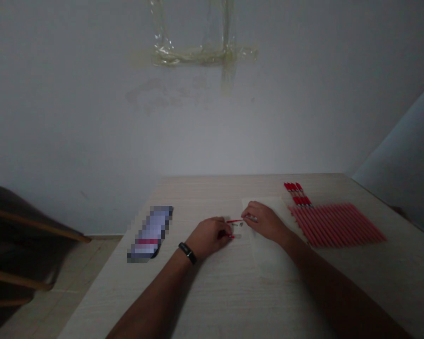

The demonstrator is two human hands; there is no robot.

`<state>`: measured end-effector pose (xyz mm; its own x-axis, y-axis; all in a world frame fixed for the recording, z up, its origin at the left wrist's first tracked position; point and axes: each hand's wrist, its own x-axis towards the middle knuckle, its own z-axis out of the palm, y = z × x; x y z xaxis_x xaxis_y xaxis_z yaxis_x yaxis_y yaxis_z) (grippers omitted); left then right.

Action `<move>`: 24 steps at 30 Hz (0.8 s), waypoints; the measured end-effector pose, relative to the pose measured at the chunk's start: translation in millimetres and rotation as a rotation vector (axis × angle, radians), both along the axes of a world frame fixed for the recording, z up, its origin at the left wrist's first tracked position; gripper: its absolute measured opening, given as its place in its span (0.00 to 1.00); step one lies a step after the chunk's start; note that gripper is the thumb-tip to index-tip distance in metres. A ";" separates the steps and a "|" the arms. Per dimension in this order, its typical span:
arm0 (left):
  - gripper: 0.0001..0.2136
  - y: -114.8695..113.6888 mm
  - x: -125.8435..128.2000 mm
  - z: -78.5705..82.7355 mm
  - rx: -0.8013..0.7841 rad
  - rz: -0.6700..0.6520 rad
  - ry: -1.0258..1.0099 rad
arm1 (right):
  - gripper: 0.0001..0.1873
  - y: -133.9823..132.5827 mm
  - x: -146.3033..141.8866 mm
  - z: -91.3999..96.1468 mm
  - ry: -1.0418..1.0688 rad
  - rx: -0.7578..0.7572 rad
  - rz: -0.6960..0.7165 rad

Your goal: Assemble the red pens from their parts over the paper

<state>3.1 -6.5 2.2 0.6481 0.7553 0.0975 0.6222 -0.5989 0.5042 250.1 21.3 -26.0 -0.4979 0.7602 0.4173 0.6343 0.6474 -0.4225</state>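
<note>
Both my hands rest on a pale wooden table (233, 301). My left hand (209, 237), with a dark band on its wrist, is closed around a small red pen part (231, 236). My right hand (265, 221) pinches a thin red refill (235, 221) that points left toward the left hand. The two hands are a few centimetres apart, over the left edge of a white sheet (268, 249). What lies between the fingertips is too small to name.
A row of several red pen barrels (337, 223) lies at the right, with a few red caps or pens (298, 193) behind it. A pixelated dark object (151, 233) lies at the left. A dark chair (17, 245) stands off the table's left side. A wall rises just behind.
</note>
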 end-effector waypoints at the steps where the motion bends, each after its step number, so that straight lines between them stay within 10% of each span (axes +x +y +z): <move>1: 0.06 0.0 -0.2 -0.7 0.007 -0.004 0.003 | 0.05 0.0 0.2 -0.2 0.000 -0.002 0.003; 24: 0.07 16.3 -38.8 14.9 -0.084 0.170 0.020 | 0.05 -11.7 -36.7 3.3 -0.232 0.095 0.106</move>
<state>-35.7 9.8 17.1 0.5114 0.8591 0.0181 0.7210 -0.4405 0.5349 213.3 9.6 -22.7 -0.6633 0.6618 0.3493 0.6338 0.7450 -0.2081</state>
